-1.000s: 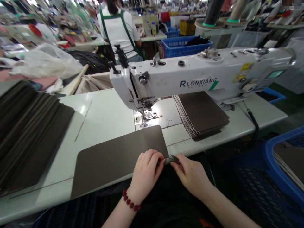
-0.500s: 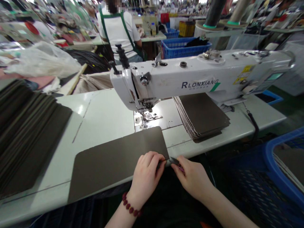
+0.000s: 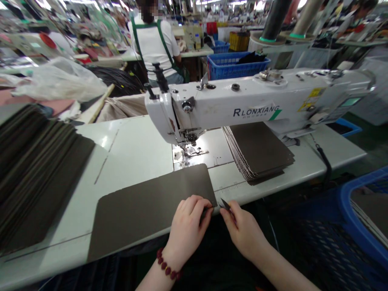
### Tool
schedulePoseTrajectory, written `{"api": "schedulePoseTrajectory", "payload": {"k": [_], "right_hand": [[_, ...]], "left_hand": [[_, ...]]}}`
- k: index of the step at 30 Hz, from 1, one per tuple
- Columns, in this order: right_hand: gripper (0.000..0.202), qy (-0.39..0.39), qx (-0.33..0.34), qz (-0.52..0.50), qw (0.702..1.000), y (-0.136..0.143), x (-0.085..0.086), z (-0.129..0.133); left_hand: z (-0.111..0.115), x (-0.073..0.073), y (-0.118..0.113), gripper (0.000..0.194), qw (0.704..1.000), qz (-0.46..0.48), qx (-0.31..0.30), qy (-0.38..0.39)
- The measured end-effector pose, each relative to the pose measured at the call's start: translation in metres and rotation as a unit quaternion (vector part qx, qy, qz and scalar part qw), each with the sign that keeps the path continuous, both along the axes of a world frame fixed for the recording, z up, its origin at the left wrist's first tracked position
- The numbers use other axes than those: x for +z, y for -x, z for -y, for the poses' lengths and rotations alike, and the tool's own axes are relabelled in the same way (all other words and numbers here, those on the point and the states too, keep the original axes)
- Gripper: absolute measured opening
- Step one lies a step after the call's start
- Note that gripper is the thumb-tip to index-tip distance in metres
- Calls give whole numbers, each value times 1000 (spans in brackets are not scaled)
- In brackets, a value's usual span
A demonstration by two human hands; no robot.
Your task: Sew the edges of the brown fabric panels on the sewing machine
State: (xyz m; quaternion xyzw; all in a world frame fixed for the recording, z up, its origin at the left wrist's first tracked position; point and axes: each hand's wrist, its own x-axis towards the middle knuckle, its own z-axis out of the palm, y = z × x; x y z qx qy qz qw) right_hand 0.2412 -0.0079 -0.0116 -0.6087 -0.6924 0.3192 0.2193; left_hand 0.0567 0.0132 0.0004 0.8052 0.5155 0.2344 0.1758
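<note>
A dark olive-brown panel [image 3: 145, 206] with rounded corners lies on the table in front of the sewing machine [image 3: 257, 101], its near edge along the table's front edge. My left hand [image 3: 190, 220], a dark red bead bracelet at its wrist, pinches the panel's near right corner between thumb and fingers. Just right of that corner, my right hand [image 3: 241, 226] is closed round a pair of small thread snips [image 3: 226, 204]. Their dark pointed blades stick out up and left, apart from the panel. The handle is mostly hidden in the fingers.
A tall pile of similar panels [image 3: 39, 173] stands at the left. A smaller stack [image 3: 257, 149] sits under the machine arm. A blue basket [image 3: 345, 202] stands at the lower right. Across the table, a person in a white shirt [image 3: 157, 44] faces away.
The snips have drawn back slightly to the right from the panel's corner, and their blades point more upward. My left hand keeps its pinch. The whole view has shifted a little.
</note>
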Motion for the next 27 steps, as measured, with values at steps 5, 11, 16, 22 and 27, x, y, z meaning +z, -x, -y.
{"api": "schedulePoseTrajectory", "payload": {"k": [5, 11, 16, 22, 27], "right_hand": [[23, 10, -8, -3, 1000, 0, 4, 0], [19, -13, 42, 75, 996, -3, 8, 3], [20, -21, 41, 89, 995, -2, 4, 5], [19, -36, 33, 90, 995, -1, -1, 5], [18, -34, 20, 85, 996, 4, -6, 5]], "left_hand": [[0, 0, 0, 6, 1000, 1, 1, 3], [-1, 0, 0, 6, 1000, 2, 4, 5], [-1, 0, 0, 6, 1000, 7, 7, 9], [0, 1, 0, 6, 1000, 14, 8, 6], [0, 1, 0, 6, 1000, 10, 5, 8]]}}
